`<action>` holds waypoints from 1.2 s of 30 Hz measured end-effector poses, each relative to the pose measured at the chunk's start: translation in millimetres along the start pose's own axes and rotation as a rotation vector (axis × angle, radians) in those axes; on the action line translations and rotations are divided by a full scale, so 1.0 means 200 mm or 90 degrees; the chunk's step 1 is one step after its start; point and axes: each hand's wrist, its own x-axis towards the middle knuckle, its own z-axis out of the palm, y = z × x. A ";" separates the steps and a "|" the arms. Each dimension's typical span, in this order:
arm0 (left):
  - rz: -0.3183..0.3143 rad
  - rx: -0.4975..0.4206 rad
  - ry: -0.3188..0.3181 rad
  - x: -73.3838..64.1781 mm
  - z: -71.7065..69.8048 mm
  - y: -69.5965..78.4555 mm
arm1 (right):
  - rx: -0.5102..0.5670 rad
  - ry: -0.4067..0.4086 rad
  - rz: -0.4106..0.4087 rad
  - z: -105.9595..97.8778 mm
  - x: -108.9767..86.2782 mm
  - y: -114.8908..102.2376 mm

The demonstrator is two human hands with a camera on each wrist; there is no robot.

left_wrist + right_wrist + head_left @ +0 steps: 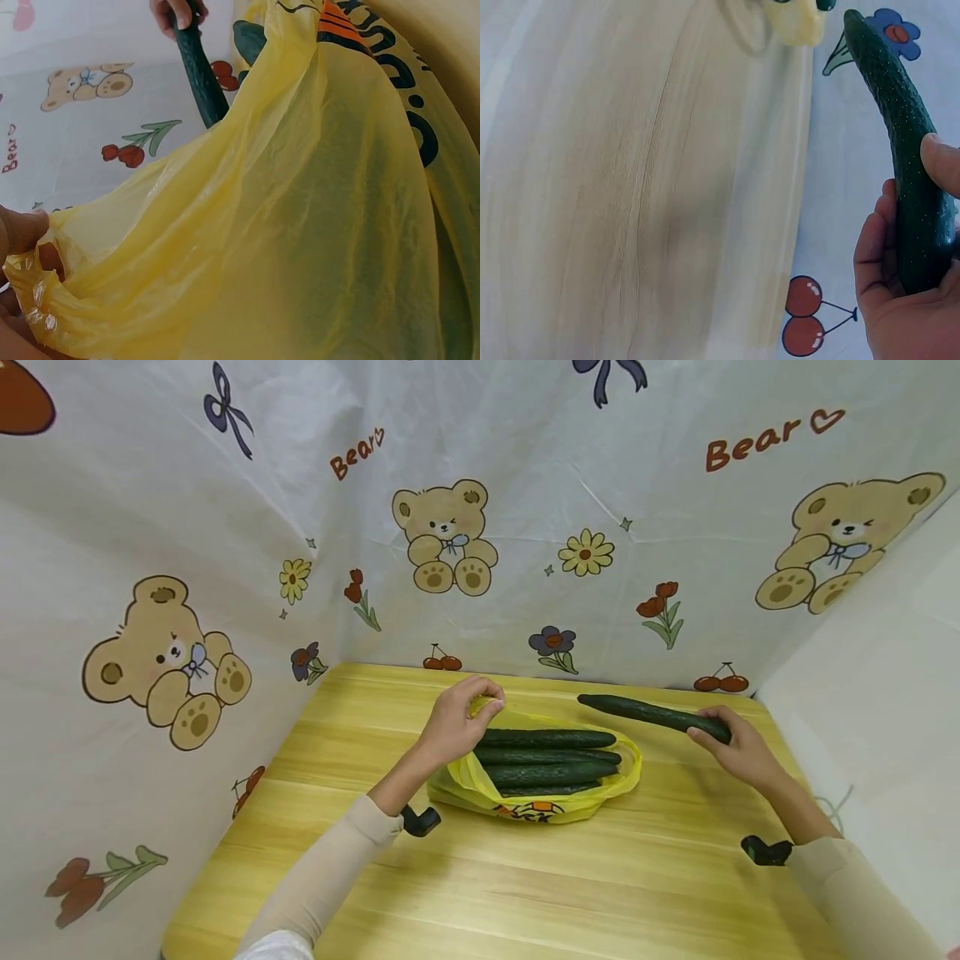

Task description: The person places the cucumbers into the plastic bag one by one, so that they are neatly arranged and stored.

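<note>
A yellow plastic bag (465, 789) lies on the table with its mouth towards the right. Several dark green cucumbers (551, 757) lie side by side inside it. My left hand (457, 720) pinches the bag's upper edge and holds it raised; in the left wrist view the film (225, 247) stretches from the fingers across most of the picture. To the right of the bag, my right hand (738, 747) grips one cucumber (637, 709) by its near end. The right wrist view shows thumb and fingers around that cucumber (904, 127), its far tip pointing away.
The wooden table (525, 893) carries the bag. A white sheet (517, 460) printed with bears and flowers hangs behind the table and along its left side. Black wrist mounts (422, 821) sit on both forearms. A thin pale cord (838, 806) shows at the right.
</note>
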 end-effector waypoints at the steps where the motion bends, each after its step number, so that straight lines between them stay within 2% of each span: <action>1: -0.001 -0.001 -0.001 0.00 0.00 0.00 | 0.004 -0.002 -0.001 -0.01 -0.02 -0.01; 9: -0.005 -0.009 0.002 -0.01 0.00 0.00 | 0.037 0.007 -0.035 -0.04 -0.12 -0.07; 21: -0.003 -0.020 0.002 0.00 0.01 -0.01 | 0.122 -0.015 -0.076 -0.04 -0.21 -0.16; 36: -0.007 -0.032 0.008 0.00 0.01 -0.01 | 0.173 -0.088 -0.127 0.13 -0.12 -0.33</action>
